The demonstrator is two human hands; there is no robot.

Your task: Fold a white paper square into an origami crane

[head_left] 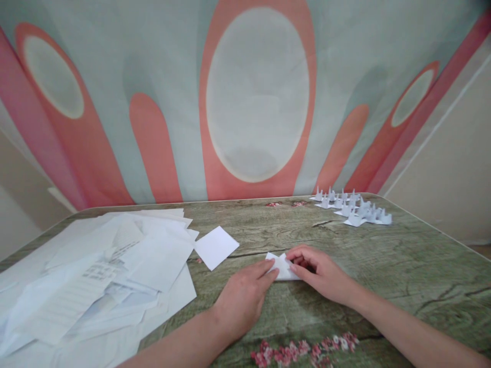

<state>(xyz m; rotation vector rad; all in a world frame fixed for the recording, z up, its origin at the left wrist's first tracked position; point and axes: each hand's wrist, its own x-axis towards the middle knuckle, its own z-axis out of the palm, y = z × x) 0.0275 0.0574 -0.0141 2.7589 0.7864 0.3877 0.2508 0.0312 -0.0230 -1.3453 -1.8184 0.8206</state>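
Note:
A small piece of folded white paper lies on the table between my hands, with two pointed tips along its far edge. My left hand holds its left side, thumb and fingertips pressed against the paper. On the right side, my right hand pinches the paper between thumb and forefinger, the other fingers curled under. Beyond my left hand rests a plain white paper square, turned like a diamond. Part of the folded piece is covered by my fingertips.
A large loose pile of white sheets, some printed, spreads over the left of the wood-patterned table. Several small folded paper figures stand at the far right. A patterned backdrop rises behind the table.

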